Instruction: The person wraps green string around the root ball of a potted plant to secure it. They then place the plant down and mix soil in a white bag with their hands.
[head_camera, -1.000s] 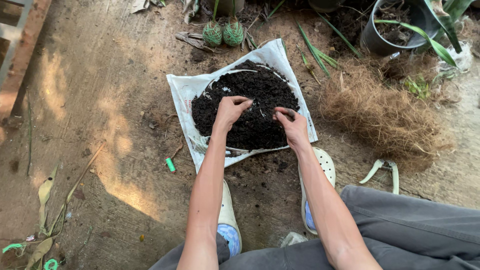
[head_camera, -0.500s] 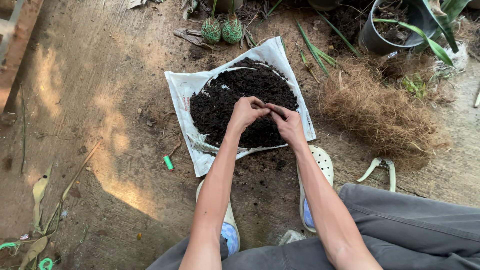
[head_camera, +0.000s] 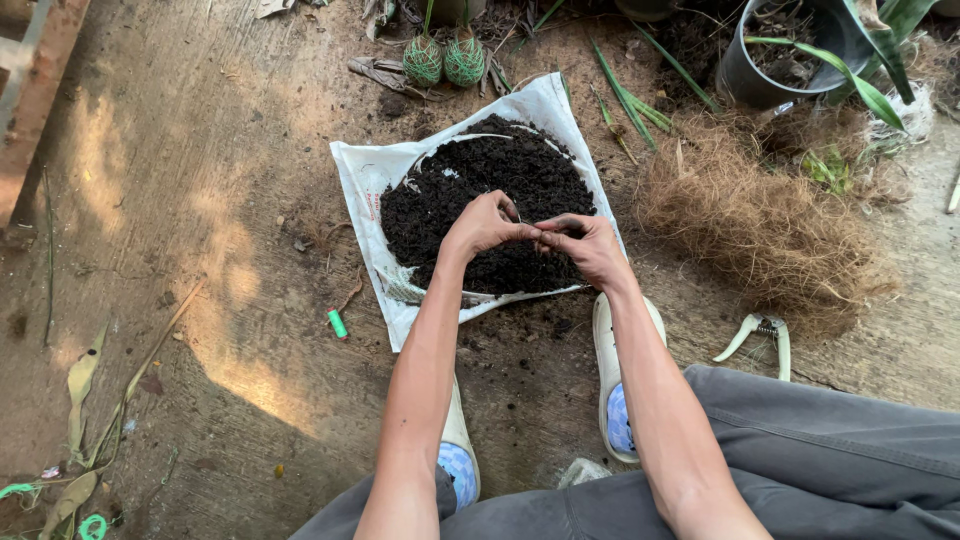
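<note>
Both hands, L (head_camera: 485, 225) & R (head_camera: 585, 245), touching fingertips, pinching bits of dark soil (head_camera: 450, 190) over white sack (head_camera: 360, 175) on floor.

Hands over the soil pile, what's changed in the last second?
The left hand and right hand lifted off the dark soil, where they lay apart, and came together, fingertips pinching something small between them. The white sack, pruners and fibre heap stayed put.
</note>
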